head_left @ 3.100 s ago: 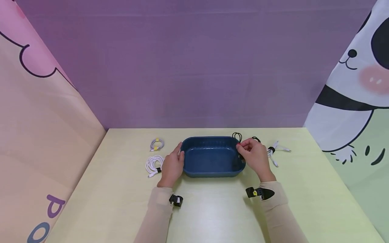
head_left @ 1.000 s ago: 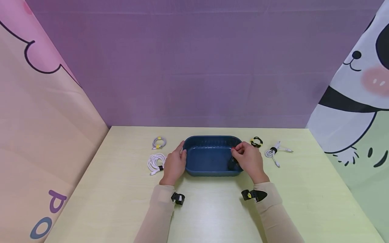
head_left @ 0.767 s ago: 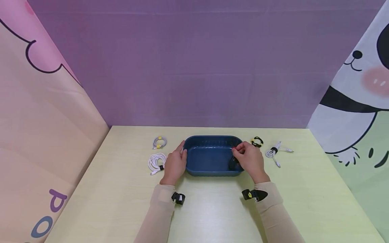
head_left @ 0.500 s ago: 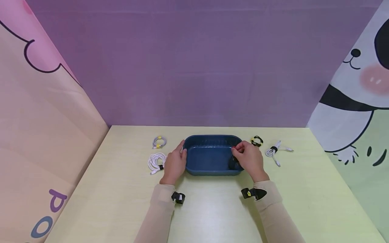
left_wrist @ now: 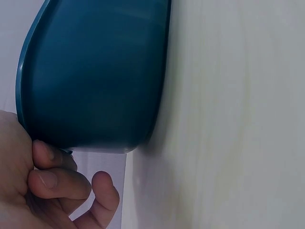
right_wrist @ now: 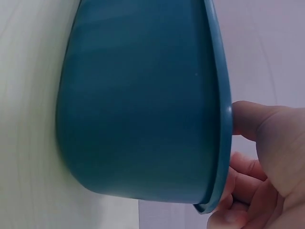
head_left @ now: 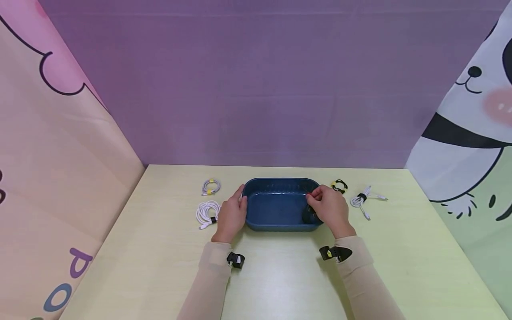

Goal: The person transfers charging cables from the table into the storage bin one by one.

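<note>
A dark blue rectangular basin [head_left: 276, 209] with rounded corners sits on the table. My left hand [head_left: 230, 218] holds its left end, and the curled fingers [left_wrist: 59, 182] lie at the end of the basin's wall in the left wrist view. Inside, at the right end, is a black bundled cable [head_left: 308, 216]. Thumb and fingertips of my right hand [head_left: 331, 210] pinch it by a small red tie. The right wrist view shows that hand behind the basin's rim [right_wrist: 226, 114], which hides the cable.
Left of the basin lie a pale coiled cable with yellow ties [head_left: 210, 187] and a white coiled cable [head_left: 206, 212]. On the right are a black-and-yellow coil [head_left: 339, 186] and a white cable with a black strap [head_left: 362, 200]. A purple curtain [head_left: 276, 89] hangs behind the table.
My right hand has brought the black cable from above the basin's right rim down and left into the basin. The left hand keeps its place. Over the last second the hands have barely moved.
</note>
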`<state>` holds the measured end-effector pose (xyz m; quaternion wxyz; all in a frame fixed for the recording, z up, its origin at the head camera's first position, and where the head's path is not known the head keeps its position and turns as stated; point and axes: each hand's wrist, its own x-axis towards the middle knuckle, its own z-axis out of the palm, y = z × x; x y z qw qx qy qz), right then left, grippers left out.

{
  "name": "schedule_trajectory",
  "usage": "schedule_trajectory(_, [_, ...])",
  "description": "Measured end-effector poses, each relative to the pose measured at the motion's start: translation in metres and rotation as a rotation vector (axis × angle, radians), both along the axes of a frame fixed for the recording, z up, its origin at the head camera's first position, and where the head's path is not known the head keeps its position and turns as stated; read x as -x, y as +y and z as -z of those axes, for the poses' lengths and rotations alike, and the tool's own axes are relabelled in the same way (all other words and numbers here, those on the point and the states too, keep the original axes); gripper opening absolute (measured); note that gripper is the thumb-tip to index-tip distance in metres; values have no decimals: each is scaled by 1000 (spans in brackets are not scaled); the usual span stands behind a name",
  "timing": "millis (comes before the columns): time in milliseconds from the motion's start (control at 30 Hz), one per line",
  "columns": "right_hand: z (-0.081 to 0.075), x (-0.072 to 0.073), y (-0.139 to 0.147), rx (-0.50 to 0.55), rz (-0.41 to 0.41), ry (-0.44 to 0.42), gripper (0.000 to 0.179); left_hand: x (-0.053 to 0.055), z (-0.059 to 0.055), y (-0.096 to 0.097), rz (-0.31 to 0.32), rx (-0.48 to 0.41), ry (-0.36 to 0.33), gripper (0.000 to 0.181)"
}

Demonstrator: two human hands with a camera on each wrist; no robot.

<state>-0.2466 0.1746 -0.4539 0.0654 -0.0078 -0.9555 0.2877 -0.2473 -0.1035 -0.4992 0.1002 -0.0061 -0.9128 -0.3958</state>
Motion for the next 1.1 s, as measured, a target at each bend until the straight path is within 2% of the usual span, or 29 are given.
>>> schedule_trajectory(500, [-8, 4, -2, -118, -11, -25, 23, 1, -4, 5, 8, -1, -15, 46])
schedule_trajectory(733, [-9, 8, -9, -184, -22, -70, 23, 0, -3, 3, -4, 18, -17, 46])
schedule_trajectory(1100, [-8, 12, -17, -237, -25, -76, 22, 1, -1, 3, -3, 14, -4, 45])
